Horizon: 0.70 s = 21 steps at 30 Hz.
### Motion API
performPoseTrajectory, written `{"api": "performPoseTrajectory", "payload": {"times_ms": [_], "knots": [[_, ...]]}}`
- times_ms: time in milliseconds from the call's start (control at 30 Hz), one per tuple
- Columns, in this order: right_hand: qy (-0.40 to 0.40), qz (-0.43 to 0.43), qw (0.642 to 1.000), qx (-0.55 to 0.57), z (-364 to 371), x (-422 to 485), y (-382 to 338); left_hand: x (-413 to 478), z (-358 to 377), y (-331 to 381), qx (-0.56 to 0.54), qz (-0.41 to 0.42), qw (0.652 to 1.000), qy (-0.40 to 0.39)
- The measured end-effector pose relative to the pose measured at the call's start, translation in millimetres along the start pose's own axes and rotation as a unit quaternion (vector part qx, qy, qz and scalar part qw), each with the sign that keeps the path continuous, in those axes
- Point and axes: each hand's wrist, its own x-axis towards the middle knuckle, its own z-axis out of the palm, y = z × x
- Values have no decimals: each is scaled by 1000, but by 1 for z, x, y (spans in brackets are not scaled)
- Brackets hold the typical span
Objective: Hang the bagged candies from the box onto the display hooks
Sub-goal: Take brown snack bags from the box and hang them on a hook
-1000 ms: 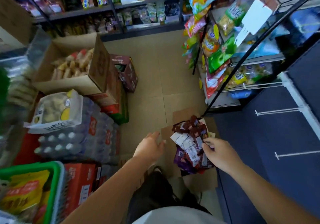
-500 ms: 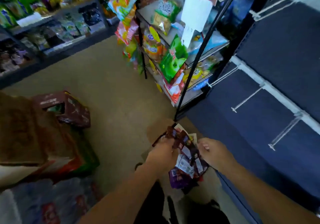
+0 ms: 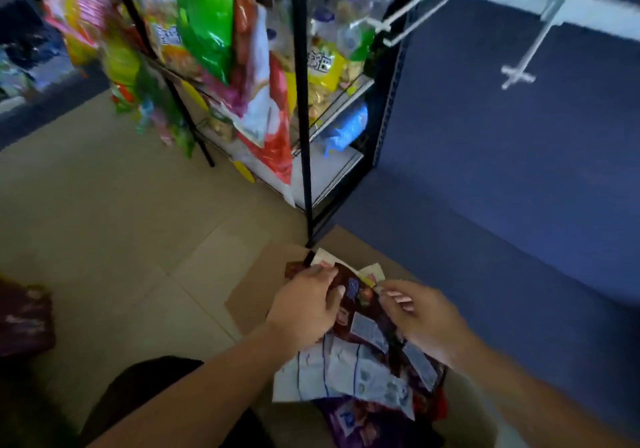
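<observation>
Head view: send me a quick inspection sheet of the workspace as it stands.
Surface: beige tiled floor; cardboard box on it.
Job's things: candy bags bunched over the box; display hooks on the blue panel bare.
Clutter: dark red carton at left.
Grips: left hand and right hand both hold the candy bags.
Cables: nothing seen.
Surroundings: black rack of snack bags.

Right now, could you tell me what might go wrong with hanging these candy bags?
Both the left hand and right hand grip a loose fan of candy bags, so some may slip into the box. The empty hooks stick out beside the crowded snack rack, so the lift could brush it.
</observation>
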Motion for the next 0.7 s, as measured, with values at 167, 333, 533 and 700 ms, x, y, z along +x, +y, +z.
{"api": "performPoseTrajectory", "payload": {"times_ms": [167, 333, 533, 700], "knots": [[38, -39, 999, 2, 46, 12, 49, 13, 36, -42, -35, 94, 995, 27], [49, -34, 998, -18, 67, -14, 47, -1, 35, -77, -3, 50, 994, 99], [45, -16, 996, -78, 73, -38, 29, -21, 28, -77, -102, -66, 993, -5], [73, -11, 996, -51, 101, -21, 24, -15, 30, -71, -305, -121, 944, 34]]}}
